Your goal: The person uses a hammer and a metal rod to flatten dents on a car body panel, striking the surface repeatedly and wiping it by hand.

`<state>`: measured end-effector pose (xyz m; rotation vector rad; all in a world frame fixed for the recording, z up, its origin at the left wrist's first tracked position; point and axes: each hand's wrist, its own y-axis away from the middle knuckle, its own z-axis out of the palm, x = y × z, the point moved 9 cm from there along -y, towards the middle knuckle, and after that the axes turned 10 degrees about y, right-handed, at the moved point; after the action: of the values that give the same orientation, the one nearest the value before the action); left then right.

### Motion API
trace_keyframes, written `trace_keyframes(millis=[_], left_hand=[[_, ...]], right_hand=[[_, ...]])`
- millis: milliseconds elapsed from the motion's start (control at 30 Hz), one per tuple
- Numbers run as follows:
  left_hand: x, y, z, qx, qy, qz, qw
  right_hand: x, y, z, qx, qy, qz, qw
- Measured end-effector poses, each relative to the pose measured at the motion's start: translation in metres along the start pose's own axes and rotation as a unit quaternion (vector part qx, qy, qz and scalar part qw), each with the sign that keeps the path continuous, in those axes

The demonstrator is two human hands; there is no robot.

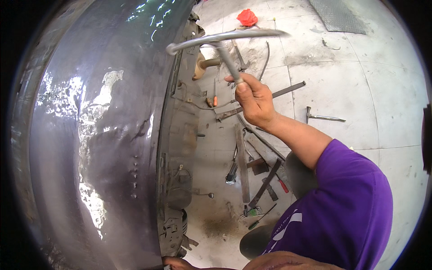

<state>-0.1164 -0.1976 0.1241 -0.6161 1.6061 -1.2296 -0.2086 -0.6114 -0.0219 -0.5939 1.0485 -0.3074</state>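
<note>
My right hand (pixel 254 100) is closed around the handle of a body hammer (pixel 227 37), raised beside the car panel. The hammer has a long, slightly curved head with a rounded knob at one end and a thin tapered tip at the other; motion smears it. The knob end overlaps the edge of the dark glossy car panel (pixel 121 148) in view; whether it touches cannot be told. Small raised spots (pixel 134 176) form a row on the panel. At the bottom edge, part of my left hand (pixel 176 263) shows by the panel's lower end, its fingers mostly hidden.
Brackets and wires line the panel's inner edge (pixel 173 180). On the tiled floor lie another hammer (pixel 326 118), a long flat bar (pixel 265 184), an orange-handled screwdriver (pixel 215 101), a hex key set (pixel 231 174) and a red cloth (pixel 247 17). A grey mat (pixel 337 15) lies farther off.
</note>
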Motion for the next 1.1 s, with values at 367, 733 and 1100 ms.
trace_keyframes(millis=[367, 733, 1100], left_hand=[[0.022, -0.008, 0.005, 0.005, 0.008, 0.048, 0.999], [0.039, -0.007, -0.003, 0.063, -0.028, 0.081, 0.994], [0.025, 0.003, -0.004, 0.03, -0.074, 0.052, 0.995]], right_hand=[[0.02, -0.034, -0.008, -0.018, 0.079, 0.024, 0.996], [0.042, -0.064, -0.016, -0.001, 0.049, 0.012, 0.999], [0.076, -0.096, -0.027, 0.012, 0.08, 0.022, 0.996]])
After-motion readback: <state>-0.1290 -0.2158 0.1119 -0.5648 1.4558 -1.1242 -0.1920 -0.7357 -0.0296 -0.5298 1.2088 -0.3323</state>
